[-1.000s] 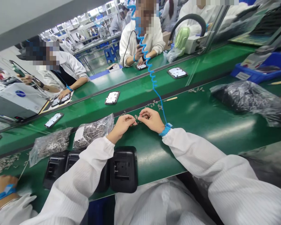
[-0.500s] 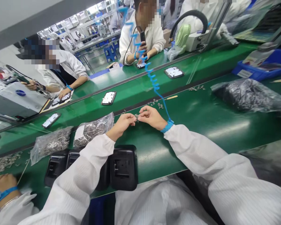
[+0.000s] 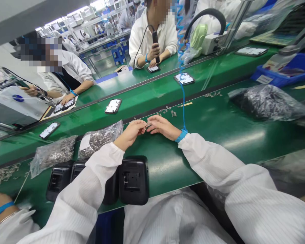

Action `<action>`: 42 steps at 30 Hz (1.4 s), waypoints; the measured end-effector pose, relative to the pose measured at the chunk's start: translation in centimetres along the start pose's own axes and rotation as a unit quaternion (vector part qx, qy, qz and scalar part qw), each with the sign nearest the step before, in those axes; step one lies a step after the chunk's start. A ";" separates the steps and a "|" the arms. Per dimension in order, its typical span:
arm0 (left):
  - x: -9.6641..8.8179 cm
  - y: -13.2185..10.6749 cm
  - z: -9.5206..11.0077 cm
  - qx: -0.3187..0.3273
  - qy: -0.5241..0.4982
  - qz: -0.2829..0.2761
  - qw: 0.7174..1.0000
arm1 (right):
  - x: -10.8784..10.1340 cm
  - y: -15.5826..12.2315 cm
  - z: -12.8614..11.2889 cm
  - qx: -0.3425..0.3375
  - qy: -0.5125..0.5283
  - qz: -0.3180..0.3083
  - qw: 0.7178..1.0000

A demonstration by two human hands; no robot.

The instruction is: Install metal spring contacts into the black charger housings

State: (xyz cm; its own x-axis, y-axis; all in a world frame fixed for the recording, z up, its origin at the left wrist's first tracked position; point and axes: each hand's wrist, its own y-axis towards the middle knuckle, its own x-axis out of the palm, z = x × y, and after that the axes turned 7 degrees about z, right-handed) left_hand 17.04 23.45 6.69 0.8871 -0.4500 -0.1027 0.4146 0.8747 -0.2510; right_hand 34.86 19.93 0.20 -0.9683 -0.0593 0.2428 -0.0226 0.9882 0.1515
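Metal piece and fingertips meet above the green bench, midway between our two hands. We pinch it with the thumb and forefinger of our left hand. Our right hand is just beside it, thumb and fingers slightly parted; the piece is so small in this view that we cannot tell whether those fingers grip it too. Around our right wrist is a blue wristband with a blue cord. Beyond our hands, loose metal parts lie scattered along the bench's far edge, near a thin wooden stick. To our left are two clear bags of small shiny parts, and closer to us, a row of black housings partly hidden by our left sleeve.
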 end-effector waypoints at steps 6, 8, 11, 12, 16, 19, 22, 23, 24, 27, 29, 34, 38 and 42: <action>-0.6 0.3 -0.4 0.012 0.027 0.038 0.999 | 0.0 0.1 0.5 -0.057 -0.062 0.055 0.995; -0.5 0.3 -0.6 0.002 0.033 0.027 0.999 | 0.0 0.0 0.4 -0.136 -0.118 0.079 0.980; -0.1 0.2 -0.8 0.007 0.034 0.007 0.999 | 0.0 -0.1 0.1 -0.178 -0.161 0.086 0.967; 0.0 0.2 -0.7 0.018 0.036 0.012 0.999 | 0.0 0.0 0.1 -0.148 -0.143 0.080 0.975; 0.1 0.1 -0.4 0.074 0.054 0.040 0.995 | 0.0 0.0 0.2 -0.076 -0.070 0.065 0.992; 0.0 0.1 -0.2 0.074 0.065 0.028 0.995 | 0.0 -0.2 0.3 -0.164 -0.157 0.079 0.971; -0.1 0.1 -0.3 0.075 0.061 0.036 0.995 | 0.1 -0.5 0.2 -0.171 -0.191 0.082 0.963; 0.0 0.1 -0.3 0.078 0.057 0.043 0.994 | 0.2 -0.6 0.2 -0.173 -0.191 0.089 0.962; 0.0 0.0 -0.4 0.079 0.055 0.049 0.994 | 0.2 -0.6 0.2 -0.179 -0.189 0.094 0.961; 0.1 -0.1 -0.5 0.079 0.072 0.049 0.993 | 0.3 -0.8 0.0 -0.185 -0.179 0.065 0.964; 0.0 -0.1 -0.4 0.077 0.087 0.040 0.992 | 0.3 -0.9 0.0 -0.159 -0.168 0.025 0.973; -0.7 0.1 -0.1 0.077 0.100 0.056 0.990 | 0.1 -0.6 0.0 -0.131 -0.130 0.065 0.981; -0.3 0.0 -0.2 0.077 0.115 0.030 0.990 | 0.1 -0.4 0.2 -0.132 -0.117 0.053 0.983; -0.5 0.1 -0.1 0.088 0.119 0.038 0.988 | 0.2 -0.3 0.2 -0.112 -0.076 0.088 0.987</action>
State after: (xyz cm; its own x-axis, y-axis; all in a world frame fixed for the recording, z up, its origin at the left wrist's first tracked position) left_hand 16.64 23.75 6.65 0.8530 -0.3936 -0.3428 0.3961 0.9158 -0.0657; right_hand 34.66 19.62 0.02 -0.9789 0.1481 0.1408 0.1876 0.9242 0.3325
